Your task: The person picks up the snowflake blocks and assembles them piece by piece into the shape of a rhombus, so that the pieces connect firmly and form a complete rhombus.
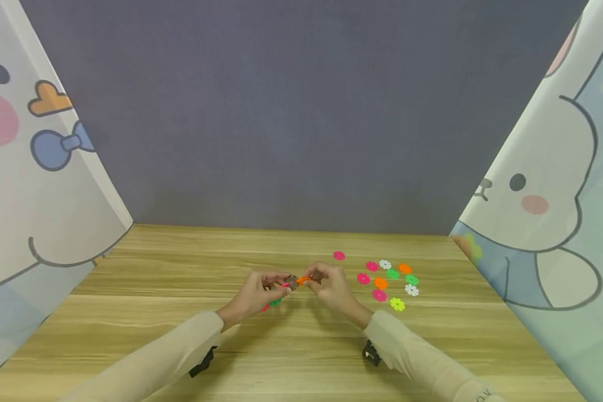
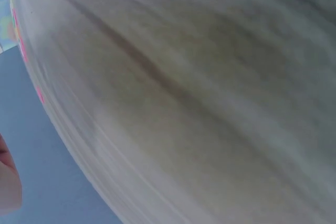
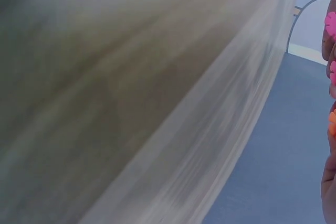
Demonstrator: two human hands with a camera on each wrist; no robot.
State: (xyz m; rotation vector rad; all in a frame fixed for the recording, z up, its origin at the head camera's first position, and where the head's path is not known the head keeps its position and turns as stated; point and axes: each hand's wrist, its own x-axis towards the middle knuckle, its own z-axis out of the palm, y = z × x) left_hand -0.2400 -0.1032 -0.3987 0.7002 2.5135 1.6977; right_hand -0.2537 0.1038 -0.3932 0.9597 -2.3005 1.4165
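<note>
Both hands meet above the wooden table. My left hand [image 1: 253, 290] pinches a pink notched disc [image 1: 285, 285] beside a dark brownish disc [image 1: 292, 282]. An orange notched disc [image 1: 304, 280] is pinched by my right hand [image 1: 334, 287], its edge against the dark disc. Whether the discs are slotted together is too small to tell. Below the left hand show a green disc [image 1: 275, 302] and a bit of pinkish red [image 1: 265, 308]; I cannot tell if these hang from the hand or lie on the table. In the right wrist view, pink and orange discs [image 3: 333, 123] appear at the edge.
Several loose notched discs lie right of the hands, among them a yellow disc [image 1: 397, 304], a white disc [image 1: 411, 290] and a lone pink disc [image 1: 339, 255] farther back. A grey panel [image 1: 291, 123] stands behind the wooden table [image 1: 181, 251]. Sleeves fill most of both wrist views.
</note>
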